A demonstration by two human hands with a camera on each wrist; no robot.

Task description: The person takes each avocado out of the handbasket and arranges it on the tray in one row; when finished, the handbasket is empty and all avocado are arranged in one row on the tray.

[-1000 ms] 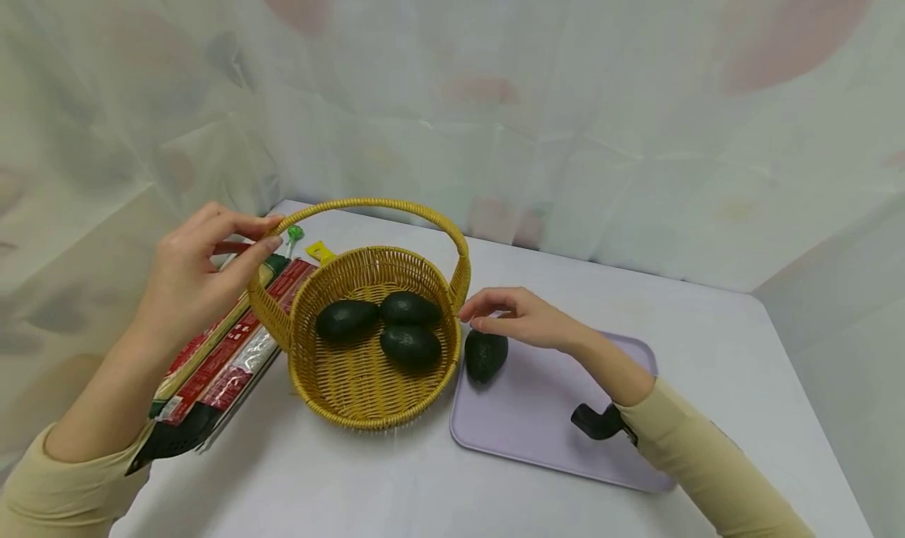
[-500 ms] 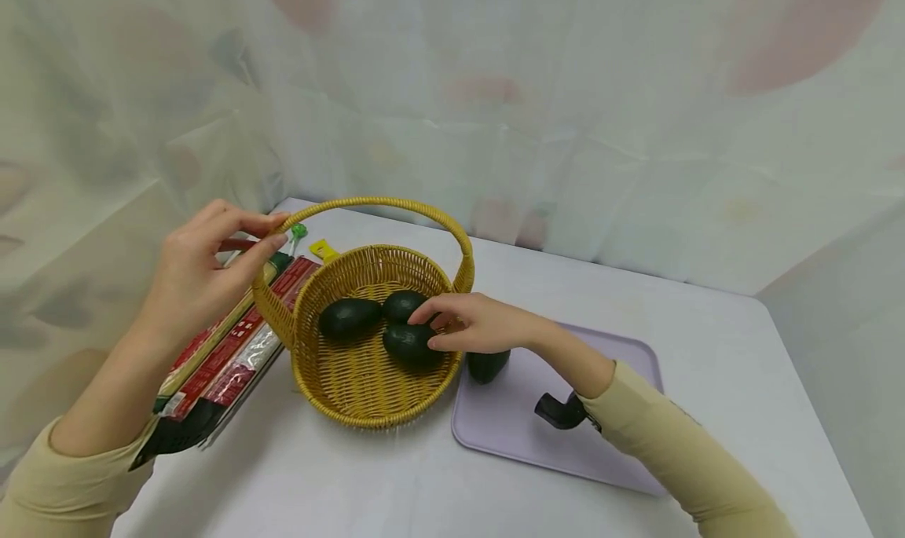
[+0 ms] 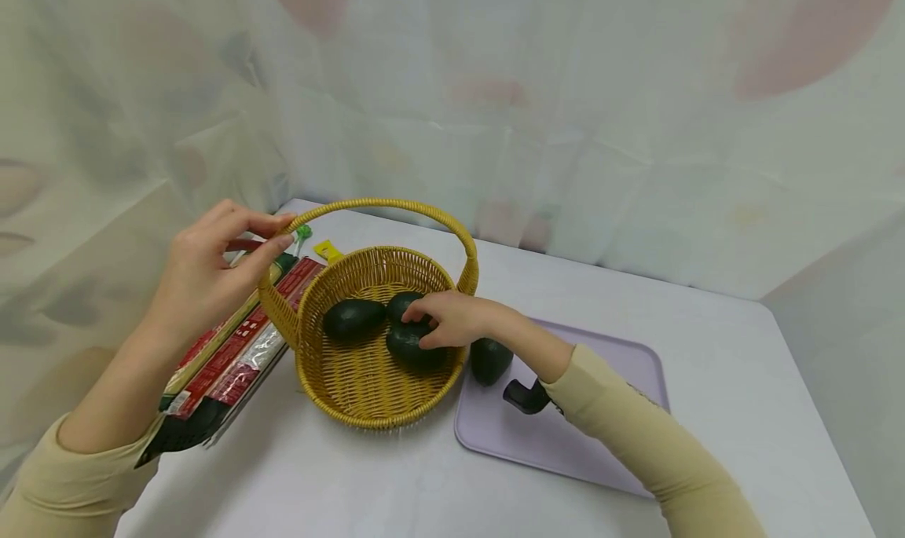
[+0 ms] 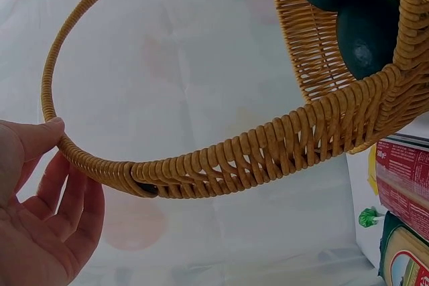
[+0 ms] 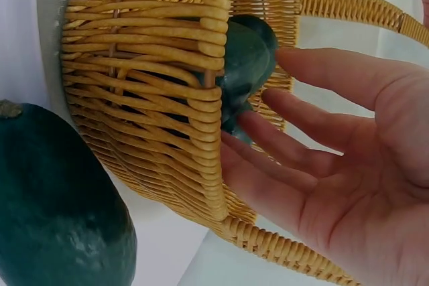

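Observation:
My left hand (image 3: 219, 263) pinches the handle (image 3: 382, 203) of a yellow woven basket (image 3: 379, 423) between thumb and fingertips, on the handle's left side. Three dark green avocados lie in the basket: one on the left (image 3: 353, 319), one at the back (image 3: 403, 305) and one in front (image 3: 413, 349). Over the basket's right rim reaches my right hand (image 3: 459, 318), its fingers spread and slightly bent. In the right wrist view, its fingertips are right at an avocado (image 5: 247, 58) inside. A further avocado (image 3: 490, 360) sits outside the basket, on a lilac tray (image 3: 495, 442).
Left of the basket lie red and yellow food packets (image 3: 243, 342) on a black slotted holder (image 3: 187, 428). Behind them are a green-topped lollipop (image 3: 303, 232) and a small yellow item (image 3: 327, 250). A pale curtain (image 3: 566, 129) hangs behind the white table (image 3: 339, 475).
My right hand has moved left from above the tray's avocado to over the avocados in the basket. The left hand stays on the handle; the head view has shifted slightly.

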